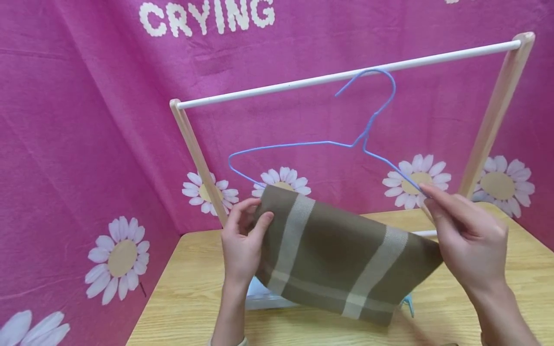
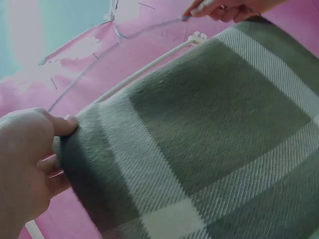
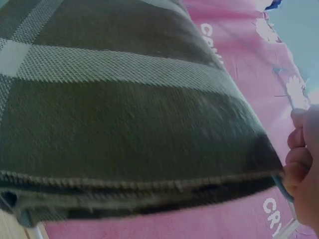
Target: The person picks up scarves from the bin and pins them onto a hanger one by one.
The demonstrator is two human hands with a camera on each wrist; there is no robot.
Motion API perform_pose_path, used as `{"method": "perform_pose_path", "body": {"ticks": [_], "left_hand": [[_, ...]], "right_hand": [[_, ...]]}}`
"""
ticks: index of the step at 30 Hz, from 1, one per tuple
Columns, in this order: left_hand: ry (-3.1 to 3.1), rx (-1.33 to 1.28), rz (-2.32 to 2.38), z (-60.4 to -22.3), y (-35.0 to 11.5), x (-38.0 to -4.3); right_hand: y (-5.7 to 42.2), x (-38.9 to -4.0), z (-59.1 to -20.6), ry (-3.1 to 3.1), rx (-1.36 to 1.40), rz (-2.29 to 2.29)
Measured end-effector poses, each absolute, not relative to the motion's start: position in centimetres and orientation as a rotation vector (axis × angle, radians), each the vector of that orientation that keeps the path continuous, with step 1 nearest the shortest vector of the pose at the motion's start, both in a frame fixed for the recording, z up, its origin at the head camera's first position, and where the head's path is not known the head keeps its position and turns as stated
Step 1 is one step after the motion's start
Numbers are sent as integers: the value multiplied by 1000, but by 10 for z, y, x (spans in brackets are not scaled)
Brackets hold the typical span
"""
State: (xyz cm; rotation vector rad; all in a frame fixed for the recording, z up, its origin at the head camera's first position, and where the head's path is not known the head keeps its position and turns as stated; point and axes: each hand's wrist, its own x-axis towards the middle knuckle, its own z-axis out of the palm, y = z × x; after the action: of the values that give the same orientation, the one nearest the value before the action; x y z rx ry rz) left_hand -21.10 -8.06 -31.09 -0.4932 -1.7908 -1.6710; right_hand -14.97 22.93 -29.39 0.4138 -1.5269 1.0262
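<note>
A person's left hand (image 1: 244, 240) pinched the upper left edge of a brown-green cloth (image 1: 331, 250) with pale stripes, its thumb on the near face and its fingers behind; the right hand (image 1: 469, 235) was closed at thumb and forefinger on the right arm of a blue wire hanger (image 1: 294, 144), its remaining fingers curled below; the cloth's right corner met that hand, though whether those fingers gripped it could not be told.

The cloth hung in layers from the hanger's lower part, above a wood-grained table (image 1: 182, 283); the hanger's lower wire ran in at the cloth's upper left corner and showed again beside the right hand in the right wrist view; the hook, pointing left, overlapped a white rail (image 1: 268, 89), and whether the two touched was unclear.

The rail joined two wooden posts (image 1: 495, 115); behind stood a pink backdrop (image 1: 108, 144) with white daisies (image 1: 121, 258) and the lettering "CRYING" (image 1: 207, 18); under the cloth a pale tray (image 1: 265, 302) showed partly; a small teal object (image 1: 408, 305) lay near the cloth's lower right edge.
</note>
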Motion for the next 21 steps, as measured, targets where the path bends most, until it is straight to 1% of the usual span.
{"method": "perform_pose_path", "body": {"ticks": [7, 11, 17, 21], "left_hand": [[-1696, -505, -1512, -305, -89, -206], [-1659, -531, -1446, -304, -91, -207], [-1752, -546, -1132, -305, -95, -211], [-1848, -564, -1008, -305, -99, -211]], "right_hand": [[231, -149, -289, -1444, 593, 1019], [232, -147, -285, -1469, 687, 905], [228, -143, -280, -1457, 723, 862], [230, -139, -282, -1403, 733, 877]]}}
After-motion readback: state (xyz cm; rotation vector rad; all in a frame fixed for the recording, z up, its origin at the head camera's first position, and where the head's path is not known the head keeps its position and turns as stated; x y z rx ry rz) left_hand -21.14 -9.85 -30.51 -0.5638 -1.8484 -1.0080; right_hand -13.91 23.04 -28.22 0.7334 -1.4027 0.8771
